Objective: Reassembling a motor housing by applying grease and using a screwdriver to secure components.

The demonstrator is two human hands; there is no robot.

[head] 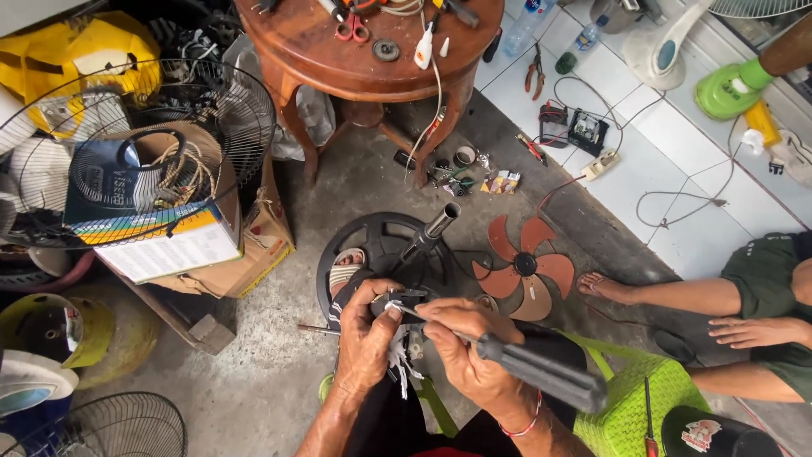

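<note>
My left hand grips a small dark fan part with white wires hanging from it. My right hand holds a screwdriver with a black handle, and its metal tip touches the part near my left thumb. Just beyond my hands a black round fan base with an upright pole stands on the concrete floor. My sandalled foot rests on that base. A reddish-brown fan blade lies on the floor to the right of the base.
A round wooden table with scissors and tools stands ahead. Wire fan guards and cardboard boxes crowd the left. A green plastic stool is at my right. Another person's foot and hand are at the right.
</note>
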